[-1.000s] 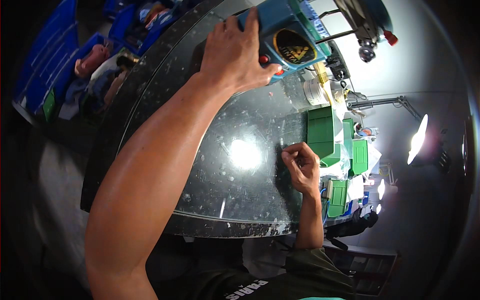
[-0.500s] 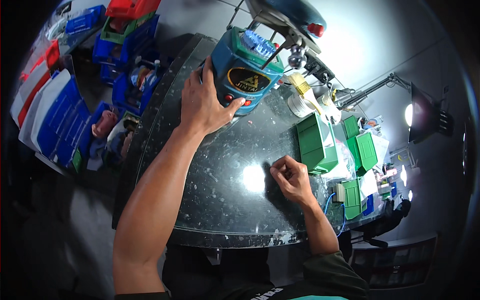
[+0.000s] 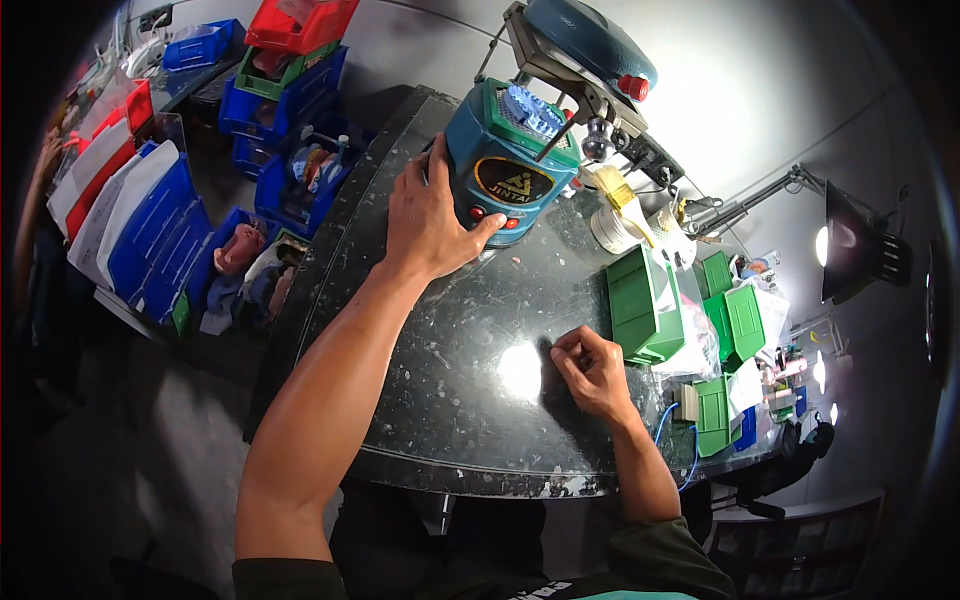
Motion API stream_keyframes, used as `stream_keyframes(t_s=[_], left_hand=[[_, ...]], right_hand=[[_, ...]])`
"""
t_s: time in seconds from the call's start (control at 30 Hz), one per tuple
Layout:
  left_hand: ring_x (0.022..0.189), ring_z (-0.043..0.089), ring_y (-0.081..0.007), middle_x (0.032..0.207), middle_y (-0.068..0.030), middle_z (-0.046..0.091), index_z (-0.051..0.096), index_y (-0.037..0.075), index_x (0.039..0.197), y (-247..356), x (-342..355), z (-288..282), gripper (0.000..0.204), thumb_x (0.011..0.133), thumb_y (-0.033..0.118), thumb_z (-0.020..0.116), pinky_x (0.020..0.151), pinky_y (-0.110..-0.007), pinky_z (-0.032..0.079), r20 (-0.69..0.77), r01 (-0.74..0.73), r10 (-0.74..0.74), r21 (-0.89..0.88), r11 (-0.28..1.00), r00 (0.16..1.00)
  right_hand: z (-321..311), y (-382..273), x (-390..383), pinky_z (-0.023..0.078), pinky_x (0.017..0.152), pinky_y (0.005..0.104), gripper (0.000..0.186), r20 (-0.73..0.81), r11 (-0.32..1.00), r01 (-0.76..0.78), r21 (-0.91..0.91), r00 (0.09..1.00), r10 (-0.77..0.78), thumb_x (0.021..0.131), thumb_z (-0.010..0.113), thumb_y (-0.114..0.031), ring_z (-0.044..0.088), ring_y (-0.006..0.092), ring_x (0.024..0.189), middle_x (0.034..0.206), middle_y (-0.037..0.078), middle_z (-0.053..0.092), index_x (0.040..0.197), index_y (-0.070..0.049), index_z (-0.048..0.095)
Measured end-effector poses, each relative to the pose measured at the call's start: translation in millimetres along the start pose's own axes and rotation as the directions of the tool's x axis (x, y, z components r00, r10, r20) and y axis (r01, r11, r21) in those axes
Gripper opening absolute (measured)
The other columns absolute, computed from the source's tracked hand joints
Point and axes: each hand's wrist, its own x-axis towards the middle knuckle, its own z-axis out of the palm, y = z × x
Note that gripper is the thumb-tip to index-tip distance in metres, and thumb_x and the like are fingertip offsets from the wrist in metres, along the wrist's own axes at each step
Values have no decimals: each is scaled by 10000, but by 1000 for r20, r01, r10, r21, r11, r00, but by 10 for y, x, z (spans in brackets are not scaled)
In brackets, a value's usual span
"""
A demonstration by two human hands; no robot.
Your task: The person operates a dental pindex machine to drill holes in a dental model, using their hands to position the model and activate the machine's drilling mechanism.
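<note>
My left hand [image 3: 430, 215] grips the left side of a blue-green vacuum forming machine [image 3: 505, 215]. Its thumb lies on a red button on the machine's front, and its fingers reach along the side. On the machine's perforated top plate sits a blue toothed dental model [image 3: 533, 108]. Above it hangs the machine's dark blue heater head [image 3: 590, 40], with a red knob. My right hand [image 3: 594, 372] is curled closed on the black worktable [image 3: 450, 370], thumb against the bent fingers. Nothing shows in it, and it is apart from the machine.
A green bin [image 3: 640, 310] stands right of my right hand. Behind it are a yellow-bristled brush [image 3: 612, 187] and a white tape roll [image 3: 612, 232]. A lamp [image 3: 862, 245] hangs at the right. Blue bins [image 3: 155, 245] fill the left, where another person's arm [image 3: 42, 170] shows.
The whole view has shifted, so the scene sits slightly farther right and lower. Both hands keep their places, and another person's arm now shows at the far left.
</note>
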Motion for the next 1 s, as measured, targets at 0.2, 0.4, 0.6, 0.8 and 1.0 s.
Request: stream_keyframes(t_s=[0.2,0.4,0.6,0.8,1.0], left_hand=[[1378,460,-494,1466,-349,445,214,-31,1627,0,7,-6,1181,777,423,899,1187,-562,378,7,13,-13,13,1000,1000],[1370,461,-484,1454,-345,456,199,-20,1630,-11,-4,13,1191,778,427,900,1189,-561,363,-11,0,1,29,1000,1000],[1367,466,-486,1447,-348,466,199,-19,1629,-28,1,28,1192,775,428,900,1184,-568,368,-10,-1,1,31,1000,1000],[1367,471,-489,1446,-351,463,191,-17,1634,-10,-3,20,1200,776,427,902,1187,-571,370,-2,20,-20,44,999,1000],[1372,469,-489,1454,-347,450,194,-16,1634,-7,3,12,1199,777,434,900,1192,-574,368,9,36,-37,30,999,999]], right_hand=[[-5,-8,0,398,510,257,98,-1,1000,-9,13,1000,9,939,749,-56,502,54,547,624,28,599,937,15,682],[4,2,5,395,514,257,94,-9,1000,-12,6,1000,12,930,755,-57,493,56,549,624,23,598,929,8,686],[14,48,-1,384,513,265,85,-18,1000,-9,-15,1000,9,921,761,-62,470,60,544,620,13,586,914,-7,696],[23,56,4,374,509,268,86,-31,1000,2,-23,1000,-2,915,767,-66,459,62,542,620,10,581,911,-11,701],[11,41,13,380,511,266,84,-25,999,-2,-32,1000,1,916,764,-68,477,64,541,631,19,599,914,-12,702]])
